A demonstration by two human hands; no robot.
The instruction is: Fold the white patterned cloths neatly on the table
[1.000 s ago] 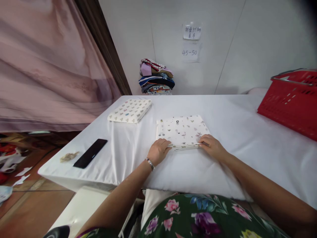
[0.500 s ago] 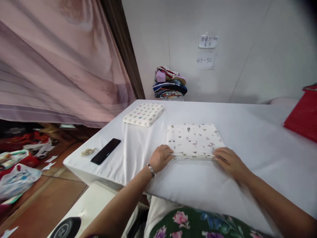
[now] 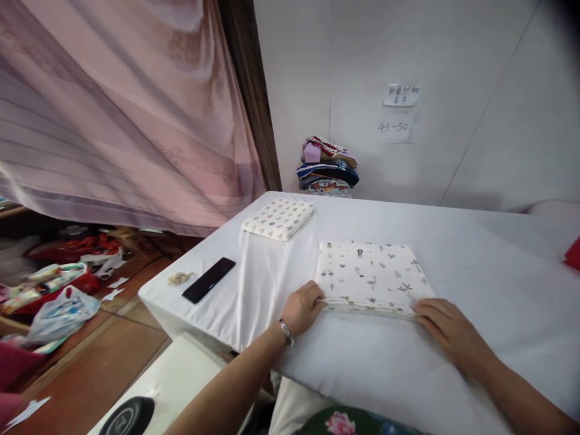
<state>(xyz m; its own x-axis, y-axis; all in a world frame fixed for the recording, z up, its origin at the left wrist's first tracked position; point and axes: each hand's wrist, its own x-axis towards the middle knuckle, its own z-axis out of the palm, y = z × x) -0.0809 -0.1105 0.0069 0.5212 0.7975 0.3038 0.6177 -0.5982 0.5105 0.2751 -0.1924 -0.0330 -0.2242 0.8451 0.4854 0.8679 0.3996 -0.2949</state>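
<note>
In front of me a folded white cloth (image 3: 369,275) with small printed motifs lies flat on the white-covered table (image 3: 489,290). My left hand (image 3: 302,308) pinches its near left corner, fingers closed on the layered edge. At the near right corner, my right hand (image 3: 448,329) grips the same edge, with the thumb hidden beneath. Several fabric layers show along the near side between the hands. A second folded cloth (image 3: 278,219), cream with a repeating small print, rests farther back on the left, apart from both hands.
A black phone (image 3: 209,280) and a small beige clump (image 3: 180,278) lie near the table's left edge. Behind the table rises a stack of folded clothes (image 3: 327,166). A pink curtain (image 3: 136,109) hangs at left, above bags (image 3: 63,311) on the floor. Something red (image 3: 573,254) shows at far right.
The view has swung slightly, so everything sits lower and, mostly, farther right in the picture. Both hands keep their hold on the cloth's near corners; the cloth looks the same.
</note>
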